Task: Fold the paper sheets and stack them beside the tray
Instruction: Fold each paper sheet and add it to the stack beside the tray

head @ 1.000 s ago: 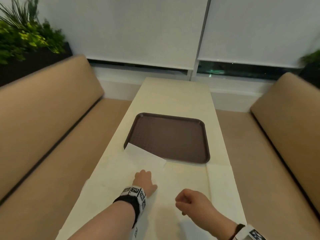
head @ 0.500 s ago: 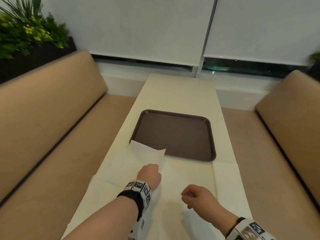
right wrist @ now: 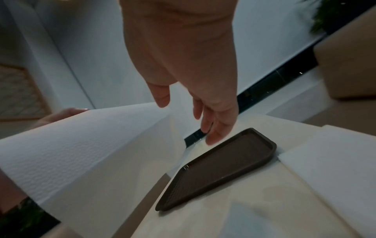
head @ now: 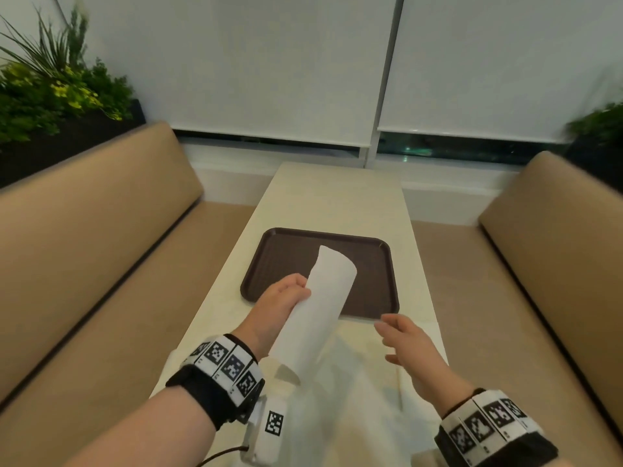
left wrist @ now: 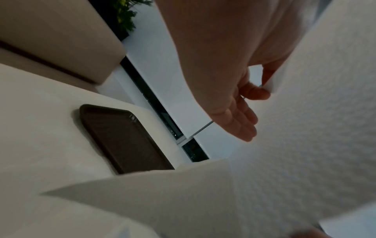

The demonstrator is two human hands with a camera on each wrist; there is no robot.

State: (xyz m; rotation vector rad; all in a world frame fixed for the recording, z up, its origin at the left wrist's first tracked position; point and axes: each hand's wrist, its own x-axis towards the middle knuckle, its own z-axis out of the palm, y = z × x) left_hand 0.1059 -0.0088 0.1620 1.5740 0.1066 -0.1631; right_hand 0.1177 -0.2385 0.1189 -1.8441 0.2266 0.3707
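My left hand (head: 301, 289) pinches the left edge of a white paper sheet (head: 323, 305) and holds it lifted and curled over the near edge of the brown tray (head: 371, 284). In the left wrist view the thumb and fingers (left wrist: 255, 92) nip the embossed sheet (left wrist: 305, 145). My right hand (head: 391, 335) hovers to the right of the sheet with straight, spread fingers and holds nothing. In the right wrist view that hand (right wrist: 205, 122) hangs above the tray (right wrist: 223, 169), and the lifted sheet (right wrist: 81, 145) is at the left. More sheets (head: 357, 382) lie flat on the table in front of me.
The long cream table (head: 337, 197) runs away from me between two tan benches (head: 84, 247). Planters with greenery (head: 50, 96) stand behind the left bench, and a window with lowered blinds is at the far end. Another flat sheet (right wrist: 329, 161) lies right of the tray.
My left hand has lifted one sheet off the table and raised it over the tray's near edge. My right hand has opened from a loose fist and moved up toward the sheet.
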